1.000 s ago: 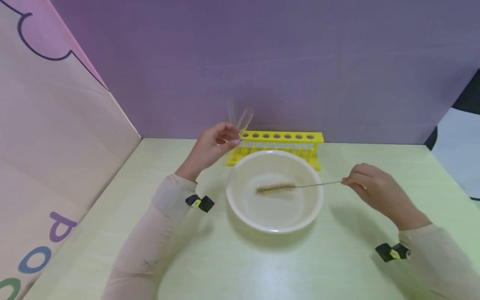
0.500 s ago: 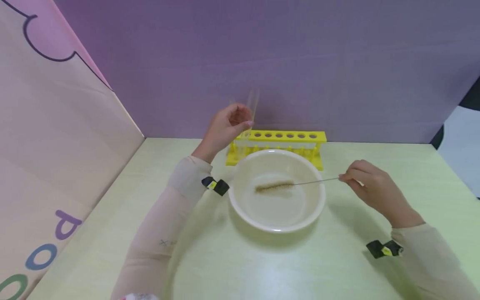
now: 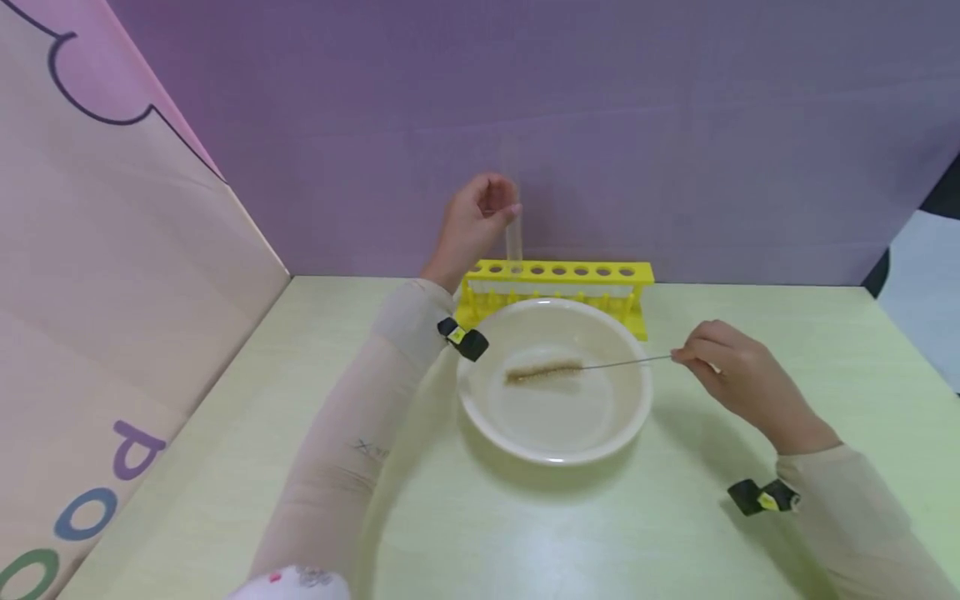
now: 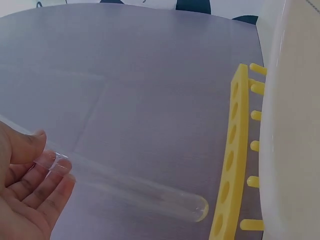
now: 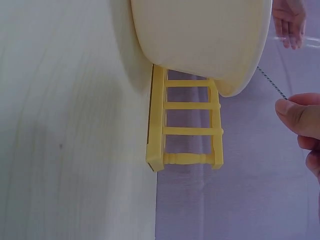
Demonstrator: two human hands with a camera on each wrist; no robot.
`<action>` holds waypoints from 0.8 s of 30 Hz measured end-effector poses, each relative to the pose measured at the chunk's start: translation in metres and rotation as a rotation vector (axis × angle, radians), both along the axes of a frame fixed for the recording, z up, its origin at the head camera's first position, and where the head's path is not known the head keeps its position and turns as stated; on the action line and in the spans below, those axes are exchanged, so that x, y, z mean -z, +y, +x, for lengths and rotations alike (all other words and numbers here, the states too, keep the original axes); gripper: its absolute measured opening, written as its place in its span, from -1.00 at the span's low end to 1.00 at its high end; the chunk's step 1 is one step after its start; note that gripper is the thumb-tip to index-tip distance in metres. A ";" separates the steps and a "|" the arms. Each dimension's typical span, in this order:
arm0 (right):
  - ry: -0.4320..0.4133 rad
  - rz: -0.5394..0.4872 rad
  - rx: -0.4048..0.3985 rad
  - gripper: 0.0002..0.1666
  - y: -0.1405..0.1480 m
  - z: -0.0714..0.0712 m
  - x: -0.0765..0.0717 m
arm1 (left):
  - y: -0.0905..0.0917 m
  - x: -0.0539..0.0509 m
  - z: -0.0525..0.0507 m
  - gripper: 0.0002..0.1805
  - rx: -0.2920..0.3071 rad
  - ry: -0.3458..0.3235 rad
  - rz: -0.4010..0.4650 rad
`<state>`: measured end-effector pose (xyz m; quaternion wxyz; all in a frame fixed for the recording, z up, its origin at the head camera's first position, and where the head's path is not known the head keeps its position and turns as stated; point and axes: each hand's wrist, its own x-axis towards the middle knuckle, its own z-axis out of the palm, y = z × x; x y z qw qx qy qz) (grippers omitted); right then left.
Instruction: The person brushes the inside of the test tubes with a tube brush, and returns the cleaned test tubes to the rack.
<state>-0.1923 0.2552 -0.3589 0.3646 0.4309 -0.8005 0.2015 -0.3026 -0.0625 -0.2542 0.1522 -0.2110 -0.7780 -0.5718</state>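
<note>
In the head view, my left hand (image 3: 474,225) pinches a clear test tube (image 3: 514,247) and holds it about upright. The rounded lower end of the tube (image 4: 190,206) sits just above the top bar of a yellow test tube rack (image 3: 581,278); the left wrist view has a small gap between them. My right hand (image 3: 738,373) pinches the thin twisted wire handle of a bristled test tube brush (image 3: 543,373). Its tan bristles lie within a cream basin (image 3: 551,429), over the bottom; whether they touch it I cannot tell.
Behind the basin stands the rack, its lower part partly hidden by the basin's rim. A purple panel (image 3: 712,167) rises along the table's back edge, and a printed panel (image 3: 112,292) closes the left side. The pale table (image 3: 525,542) lies under everything.
My left hand has moved up and to the right with the test tube, which has turned from tilted to upright over the rack. My right hand and the brush have shifted slightly left.
</note>
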 end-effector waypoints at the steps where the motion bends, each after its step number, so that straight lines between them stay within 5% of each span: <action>1: 0.002 -0.003 -0.002 -0.40 0.000 0.000 0.000 | 0.002 0.001 -0.003 -0.79 -0.007 0.004 0.001; 15: -0.026 -0.027 -0.029 -0.42 -0.007 0.001 0.004 | 0.008 0.022 -0.025 -0.80 -0.042 -0.019 -0.014; 24: -0.026 -0.025 -0.037 -0.44 -0.009 0.002 0.003 | 0.008 0.035 -0.033 -0.84 -0.061 -0.146 -0.099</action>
